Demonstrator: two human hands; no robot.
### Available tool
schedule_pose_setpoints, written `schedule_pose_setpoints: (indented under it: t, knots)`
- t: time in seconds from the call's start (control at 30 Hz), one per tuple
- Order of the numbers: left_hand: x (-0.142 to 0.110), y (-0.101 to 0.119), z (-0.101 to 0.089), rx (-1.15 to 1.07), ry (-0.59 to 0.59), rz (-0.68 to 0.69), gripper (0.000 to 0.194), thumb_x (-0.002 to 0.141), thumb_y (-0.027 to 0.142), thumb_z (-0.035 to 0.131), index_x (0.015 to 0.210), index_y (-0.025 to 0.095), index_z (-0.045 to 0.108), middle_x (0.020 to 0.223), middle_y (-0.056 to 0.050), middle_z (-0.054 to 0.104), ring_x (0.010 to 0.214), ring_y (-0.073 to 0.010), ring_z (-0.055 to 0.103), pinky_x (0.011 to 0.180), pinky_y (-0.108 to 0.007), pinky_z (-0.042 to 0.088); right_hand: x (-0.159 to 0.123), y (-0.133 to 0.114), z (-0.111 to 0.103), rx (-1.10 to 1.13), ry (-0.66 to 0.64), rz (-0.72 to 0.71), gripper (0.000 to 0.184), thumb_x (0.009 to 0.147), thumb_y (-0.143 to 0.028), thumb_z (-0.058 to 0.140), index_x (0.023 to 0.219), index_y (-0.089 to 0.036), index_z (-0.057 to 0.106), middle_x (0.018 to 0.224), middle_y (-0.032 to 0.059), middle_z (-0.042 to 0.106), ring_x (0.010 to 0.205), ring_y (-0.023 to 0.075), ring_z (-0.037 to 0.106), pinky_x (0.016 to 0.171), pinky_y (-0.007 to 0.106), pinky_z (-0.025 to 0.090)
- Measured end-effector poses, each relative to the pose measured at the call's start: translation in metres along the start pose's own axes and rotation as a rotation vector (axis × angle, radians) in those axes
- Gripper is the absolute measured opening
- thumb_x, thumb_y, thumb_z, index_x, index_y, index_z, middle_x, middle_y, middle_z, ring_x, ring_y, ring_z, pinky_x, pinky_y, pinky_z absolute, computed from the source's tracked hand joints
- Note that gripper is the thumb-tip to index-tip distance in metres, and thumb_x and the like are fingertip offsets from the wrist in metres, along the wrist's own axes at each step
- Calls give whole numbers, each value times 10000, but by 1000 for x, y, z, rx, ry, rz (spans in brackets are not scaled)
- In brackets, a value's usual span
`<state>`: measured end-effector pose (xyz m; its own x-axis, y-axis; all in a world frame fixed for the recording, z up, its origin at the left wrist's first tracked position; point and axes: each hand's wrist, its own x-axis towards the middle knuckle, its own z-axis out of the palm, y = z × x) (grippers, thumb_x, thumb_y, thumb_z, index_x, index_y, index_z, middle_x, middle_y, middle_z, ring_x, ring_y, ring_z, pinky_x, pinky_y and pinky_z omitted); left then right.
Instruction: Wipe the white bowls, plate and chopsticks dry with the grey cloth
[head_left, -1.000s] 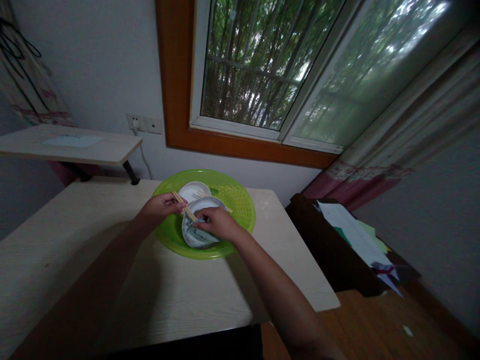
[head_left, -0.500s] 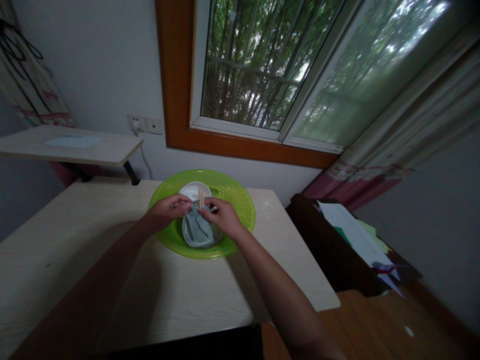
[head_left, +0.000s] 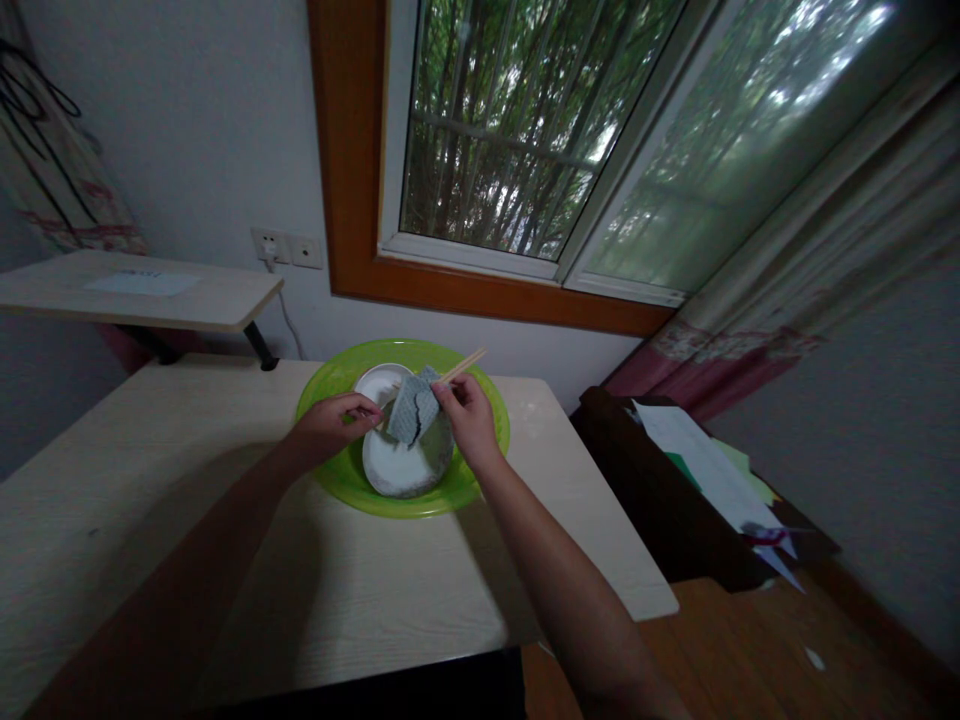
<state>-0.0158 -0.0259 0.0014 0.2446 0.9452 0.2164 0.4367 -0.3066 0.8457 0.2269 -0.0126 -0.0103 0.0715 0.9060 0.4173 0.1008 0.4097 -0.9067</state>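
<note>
A grey-green textured cloth hangs above a larger bowl with a white inside and a grey, mottled edge. My right hand is closed at the cloth's right side, where light wooden chopsticks stick out up and to the right. My left hand is pinched beside the cloth's left edge; what its fingertips hold, if anything, is hidden. Behind the larger bowl, a smaller white bowl is partly covered by the cloth. Both bowls sit in a lime-green basin.
The basin stands on a pale wooden table. A raised shelf is at the left, with a paper on it. Wall sockets and a window are behind. Papers lie on dark furniture at the right.
The cloth has lifted off the larger bowl, baring its white inside. My right hand has moved right, and the chopsticks have swung from upright to slanting right. My left hand has barely moved.
</note>
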Motion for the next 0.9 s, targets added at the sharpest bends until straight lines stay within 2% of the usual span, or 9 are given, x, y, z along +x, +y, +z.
schedule_pose_setpoints:
  t: [0.27, 0.47, 0.57, 0.7, 0.8, 0.9]
  knots:
    - [-2, -2, 0, 43, -22, 100, 252, 756, 446, 750, 870, 229, 810, 834, -40, 729, 674, -172, 589, 682, -293, 482, 0, -7, 2, 115, -26, 45, 326, 818, -495, 738, 939, -224, 602, 878, 12, 676, 822, 177, 643, 761, 299, 531]
    - [0, -5, -1, 96, -59, 140, 267, 770, 489, 738, 784, 227, 788, 795, -37, 703, 669, -171, 577, 667, -291, 455, 1, -9, 2, 163, -35, 86, 347, 792, -506, 748, 922, -227, 588, 853, 4, 680, 795, 166, 642, 755, 294, 534]
    - [-1, -6, -3, 46, -48, 83, 258, 796, 484, 715, 793, 231, 766, 791, -31, 719, 714, -189, 615, 690, -294, 469, 2, -7, 0, 170, -26, 116, 356, 785, -517, 747, 916, -228, 586, 850, 4, 686, 788, 167, 643, 743, 294, 539]
    - [-1, -11, -5, -221, -69, -47, 262, 804, 463, 694, 849, 205, 685, 800, -44, 757, 678, -186, 643, 617, -278, 470, 6, -2, -4, 178, 89, 114, 370, 795, -522, 740, 937, -216, 588, 840, 1, 673, 772, 161, 625, 715, 283, 531]
    - [1, -14, -7, -402, 4, -103, 288, 767, 445, 723, 850, 195, 608, 776, -51, 748, 595, -156, 617, 491, -229, 377, 8, 1, -8, 177, 212, 74, 373, 813, -521, 726, 952, -212, 569, 824, -13, 636, 759, 150, 597, 694, 266, 502]
    - [2, -14, -8, -527, 181, -148, 300, 749, 415, 736, 858, 199, 560, 699, -9, 690, 524, -123, 570, 461, -213, 356, 9, 2, -12, 132, 310, 22, 375, 851, -535, 694, 987, -214, 555, 839, -15, 597, 770, 147, 570, 706, 265, 483]
